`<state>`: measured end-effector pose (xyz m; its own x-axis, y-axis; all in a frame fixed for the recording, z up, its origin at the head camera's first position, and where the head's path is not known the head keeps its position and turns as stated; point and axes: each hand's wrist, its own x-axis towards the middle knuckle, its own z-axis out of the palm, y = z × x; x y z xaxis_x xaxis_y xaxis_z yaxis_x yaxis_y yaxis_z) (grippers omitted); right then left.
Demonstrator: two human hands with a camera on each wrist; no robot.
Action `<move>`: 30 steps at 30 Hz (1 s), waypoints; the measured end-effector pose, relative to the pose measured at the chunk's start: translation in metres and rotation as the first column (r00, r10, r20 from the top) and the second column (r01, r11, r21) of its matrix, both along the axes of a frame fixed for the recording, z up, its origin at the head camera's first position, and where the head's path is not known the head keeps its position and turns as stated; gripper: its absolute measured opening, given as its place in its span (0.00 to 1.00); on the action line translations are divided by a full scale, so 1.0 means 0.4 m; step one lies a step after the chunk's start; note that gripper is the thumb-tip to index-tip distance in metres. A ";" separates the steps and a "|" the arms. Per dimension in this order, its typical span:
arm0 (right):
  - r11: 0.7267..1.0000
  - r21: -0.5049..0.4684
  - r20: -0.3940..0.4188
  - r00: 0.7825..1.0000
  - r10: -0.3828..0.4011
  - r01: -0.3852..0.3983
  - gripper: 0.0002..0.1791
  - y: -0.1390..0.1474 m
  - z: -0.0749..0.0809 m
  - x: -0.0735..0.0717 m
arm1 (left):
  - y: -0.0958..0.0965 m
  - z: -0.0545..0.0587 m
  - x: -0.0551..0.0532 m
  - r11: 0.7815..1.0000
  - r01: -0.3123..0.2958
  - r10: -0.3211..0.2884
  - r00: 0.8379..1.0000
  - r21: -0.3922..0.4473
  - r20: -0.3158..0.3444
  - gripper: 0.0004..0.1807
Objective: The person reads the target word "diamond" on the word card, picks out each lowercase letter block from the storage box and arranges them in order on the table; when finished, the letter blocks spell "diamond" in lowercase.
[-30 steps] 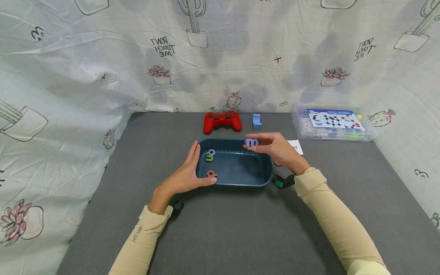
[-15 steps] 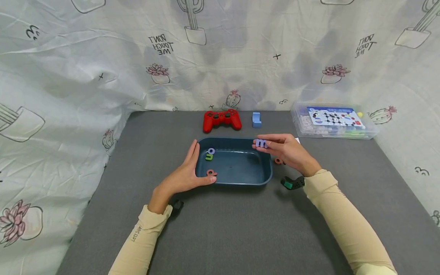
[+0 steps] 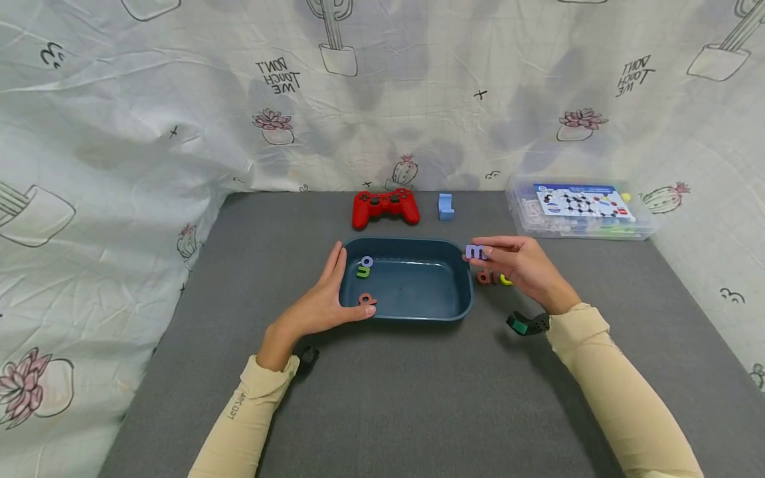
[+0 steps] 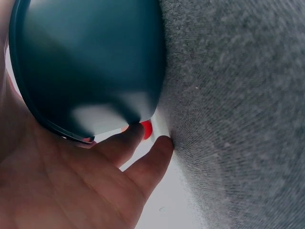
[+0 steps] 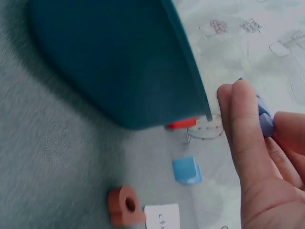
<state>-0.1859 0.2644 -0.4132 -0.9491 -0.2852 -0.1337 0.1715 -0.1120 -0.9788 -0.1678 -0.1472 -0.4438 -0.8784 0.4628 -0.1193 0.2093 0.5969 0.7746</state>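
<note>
A dark blue tray (image 3: 412, 285) stands mid-table. My left hand (image 3: 319, 303) holds its left end, thumb on the front rim and fingers along the outer wall (image 4: 90, 62). Inside, near that end, lie a purple letter o (image 3: 362, 263), a green letter (image 3: 362, 273) and a reddish-brown letter (image 3: 363, 300). My right hand (image 3: 528, 269) pinches a purple letter m (image 3: 474, 252) between thumb and fingers, raised at the tray's right rim. Beneath it, on the table right of the tray, are reddish-brown letters (image 3: 483, 279) and a yellow letter (image 3: 505, 280), partly covered by the hand.
Behind the tray lie a red game controller (image 3: 386, 208) and a light blue block (image 3: 445, 208). A clear plastic case (image 3: 582, 209) with a printed label sits at the back right. The right wrist view shows a white card (image 5: 162, 217). A printed cloth hangs behind the table.
My right hand has moved right with the purple letter m, from over the tray to its right rim. The letters outside the tray have come into view. My left hand stays on the tray.
</note>
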 end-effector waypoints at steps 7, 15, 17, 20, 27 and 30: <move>0.995 -0.058 0.018 0.996 -0.082 0.083 0.14 0.038 -0.016 0.018 | 0.000 0.001 0.001 1.000 -0.007 0.007 1.000 -0.009 0.005 0.73; 0.986 -0.107 0.023 0.992 -0.124 0.125 0.10 0.080 -0.031 0.032 | 0.001 0.003 0.002 1.000 -0.012 0.012 1.000 -0.012 0.010 0.73; 0.984 -0.122 0.021 0.991 -0.132 0.133 0.10 0.090 -0.035 0.035 | 0.000 0.003 0.001 1.000 -0.009 0.009 1.000 -0.010 0.010 0.73; 0.976 -0.156 0.032 0.988 -0.149 0.152 0.11 0.103 -0.039 0.041 | -0.001 0.003 0.000 1.000 -0.003 0.003 1.000 -0.005 0.007 0.73; 0.965 -0.197 0.023 0.985 -0.171 0.172 0.12 0.133 -0.050 0.055 | -0.003 0.002 0.000 1.000 0.005 -0.005 1.000 0.010 0.004 0.72; 0.964 -0.199 0.013 0.984 -0.178 0.177 0.12 0.147 -0.056 0.059 | -0.003 0.003 0.000 1.000 0.008 -0.008 1.000 0.013 0.006 0.72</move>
<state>-0.1623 0.3232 -0.4357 -0.9875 -0.1321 -0.0865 0.1264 -0.3326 -0.9346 -0.1678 -0.1485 -0.4425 -0.8739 0.4715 -0.1180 0.2097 0.5847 0.7837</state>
